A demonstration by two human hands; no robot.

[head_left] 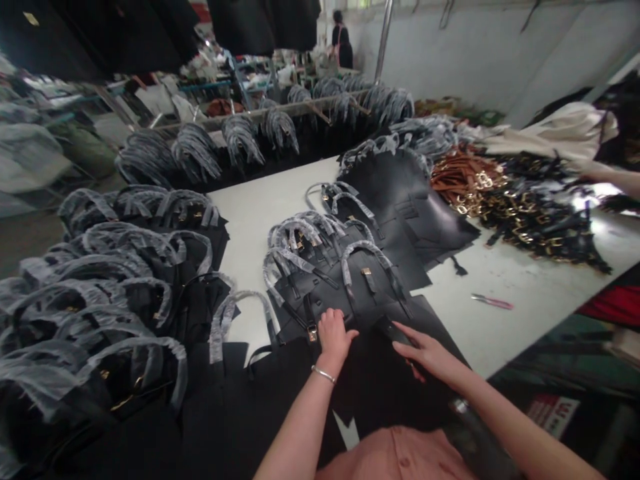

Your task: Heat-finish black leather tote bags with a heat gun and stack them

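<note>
My left hand [334, 333] lies on black leather panels in front of me, fingers curled over the leather and thumb pointing right; what it may grip is hidden. Just left of it is a black strap with a gold buckle [312, 332]. My right hand [420, 348] holds a dark, flat piece [395, 331] between thumb and fingers above the panels. Beyond both hands lie black bag panels with plastic-wrapped handles [367, 248] and a gold clasp [367, 272].
Bag panels with wrapped handles [110, 287] are heaped at left. On the white table [465, 333] lies a pink-handled tool [492, 302]. Brown straps [463, 175] and black buckled straps [545, 220] are piled at right, near another person's arm [613, 177].
</note>
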